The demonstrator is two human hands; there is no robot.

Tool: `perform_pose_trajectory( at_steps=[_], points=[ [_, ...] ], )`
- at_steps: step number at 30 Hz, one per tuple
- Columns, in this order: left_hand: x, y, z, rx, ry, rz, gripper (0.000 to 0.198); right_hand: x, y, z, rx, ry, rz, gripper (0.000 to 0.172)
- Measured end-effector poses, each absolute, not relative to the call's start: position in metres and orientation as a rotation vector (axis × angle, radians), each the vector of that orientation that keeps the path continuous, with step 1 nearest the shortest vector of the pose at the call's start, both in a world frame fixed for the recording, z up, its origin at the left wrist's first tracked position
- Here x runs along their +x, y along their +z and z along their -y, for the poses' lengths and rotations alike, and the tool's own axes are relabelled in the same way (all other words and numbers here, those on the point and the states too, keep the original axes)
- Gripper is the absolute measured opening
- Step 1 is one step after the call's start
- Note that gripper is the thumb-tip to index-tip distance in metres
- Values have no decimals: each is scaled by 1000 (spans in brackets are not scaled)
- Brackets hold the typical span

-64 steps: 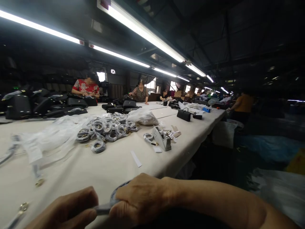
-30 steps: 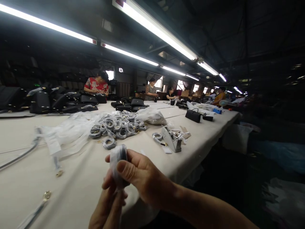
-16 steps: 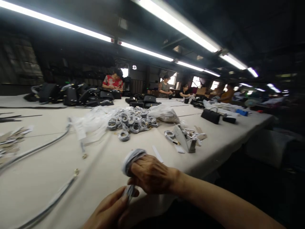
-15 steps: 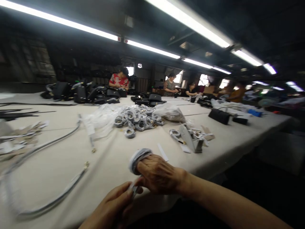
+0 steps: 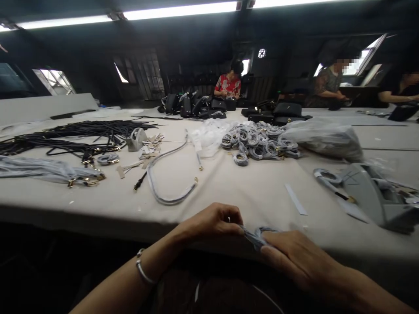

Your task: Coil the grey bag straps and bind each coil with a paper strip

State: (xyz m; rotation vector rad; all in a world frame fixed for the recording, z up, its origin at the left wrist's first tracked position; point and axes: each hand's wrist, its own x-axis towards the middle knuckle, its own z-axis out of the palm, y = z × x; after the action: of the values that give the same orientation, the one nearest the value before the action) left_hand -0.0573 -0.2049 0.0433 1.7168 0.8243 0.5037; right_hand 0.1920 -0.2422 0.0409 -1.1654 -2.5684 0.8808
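A coiled grey strap [image 5: 254,237] is held between both hands at the table's near edge. My left hand [image 5: 218,220] pinches its left end with thumb and fingers, and a silver bracelet sits on that wrist. Around the coil's right side, my right hand [image 5: 293,250] is closed. On the table ahead lies a loose grey strap [image 5: 168,201] in a wide curve, with gold clasps at its end. A white paper strip [image 5: 296,199] lies beyond my right hand. Farther back is a pile of coiled grey straps [image 5: 258,138], several with a white band round them.
At the right stands a grey tape dispenser [image 5: 369,196] beside another coiled strap [image 5: 327,178]. Black straps [image 5: 88,133] and uncoiled grey straps [image 5: 42,168] spread at left, near a second dispenser [image 5: 136,139]. Crumpled plastic [image 5: 209,137] and black bags [image 5: 190,107] lie behind. Co-workers sit across.
The view has swung left, bringing the black straps into sight. My hands have gone from holding the coil up over the table to holding it low at the near edge.
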Motion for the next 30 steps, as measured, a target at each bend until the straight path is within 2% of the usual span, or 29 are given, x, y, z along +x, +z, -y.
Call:
perform_pose_trajectory(
  at_steps=[5,12,16,23,30],
  points=[
    [-53,33,203,1777,621,-766,19,193,44,238,-1207,1621,2007,54],
    [-40,17,220,1103,610,-697,37,192,27,234,-1005,2036,1218,53],
    [-28,3,228,894,678,-602,38,185,19,226,-733,2292,855,55],
    [-15,-2,222,766,861,-530,44,169,9,210,-517,2303,598,58],
    [-13,-15,216,675,842,-474,51,158,-5,201,-487,2273,526,63]
  ],
)
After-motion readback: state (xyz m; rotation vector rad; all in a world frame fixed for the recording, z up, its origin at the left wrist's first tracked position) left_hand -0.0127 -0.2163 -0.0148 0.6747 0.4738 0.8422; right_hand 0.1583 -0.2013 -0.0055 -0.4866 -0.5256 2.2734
